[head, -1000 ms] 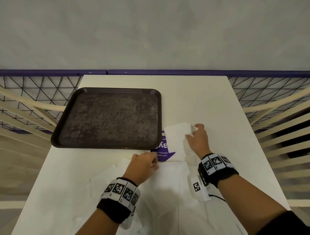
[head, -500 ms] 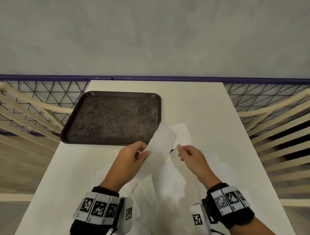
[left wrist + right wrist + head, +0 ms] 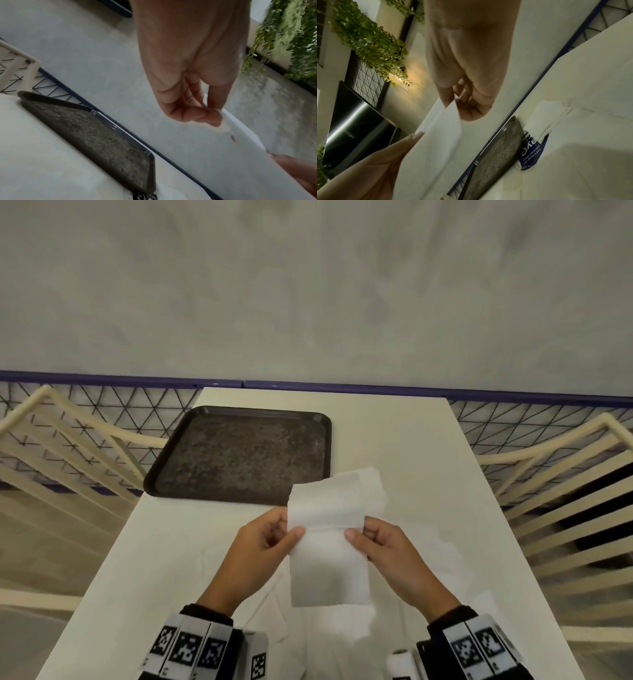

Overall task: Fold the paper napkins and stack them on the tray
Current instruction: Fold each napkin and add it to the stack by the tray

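Now, napkin (image 3: 329, 546): I hold it up above the counter (image 3: 411, 446), between both hands, its upper part bent over toward me.
Left grip: my left hand (image 3: 255, 553) pinches its left edge at the fold.
Right grip: my right hand (image 3: 390, 556) pinches the right edge, level with the left.
Tray (image 3: 239, 453): bare, ahead and left of the napkin.
Hidden: my fingers behind the sheet; the other napkins (image 3: 342, 631) blur into the white counter; a purple label (image 3: 532, 150) shows only from the right wrist.

My white bench (image 3: 212, 546) carries a dark tray (image 3: 239, 453) at its far left; a folded napkin (image 3: 544, 115) lies beside it on a blue label (image 3: 532, 152). Loose white napkins (image 3: 342, 631) lie spread near me.
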Motion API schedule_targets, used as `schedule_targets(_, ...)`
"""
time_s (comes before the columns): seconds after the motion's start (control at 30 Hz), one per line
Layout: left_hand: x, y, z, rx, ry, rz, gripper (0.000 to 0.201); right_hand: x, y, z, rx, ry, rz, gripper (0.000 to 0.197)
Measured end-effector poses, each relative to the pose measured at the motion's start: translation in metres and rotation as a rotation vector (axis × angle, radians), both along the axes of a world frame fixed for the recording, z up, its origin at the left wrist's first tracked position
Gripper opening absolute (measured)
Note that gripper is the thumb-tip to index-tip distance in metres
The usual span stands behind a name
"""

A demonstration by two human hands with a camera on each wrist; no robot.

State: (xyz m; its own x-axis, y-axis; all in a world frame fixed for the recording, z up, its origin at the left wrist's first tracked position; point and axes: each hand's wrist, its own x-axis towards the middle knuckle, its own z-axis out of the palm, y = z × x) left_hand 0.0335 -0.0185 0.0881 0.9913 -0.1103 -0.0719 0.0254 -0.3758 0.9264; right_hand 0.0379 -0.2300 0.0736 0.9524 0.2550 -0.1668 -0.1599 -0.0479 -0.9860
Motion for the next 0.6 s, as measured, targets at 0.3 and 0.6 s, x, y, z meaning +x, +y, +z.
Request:
schedule_targets(0.3,-0.028,0.002,0.001,-0.174,-0.015,-0.052,0.020,-0.016,-0.003,-0.005,0.226,0.170,-0.037,0.032)
schedule_targets(0.6,-0.042,0.010,-0.003,-0.057,-0.079,-0.079,0.037,-0.025,0.001,-0.006,0.063,0.088,-0.045,0.013)
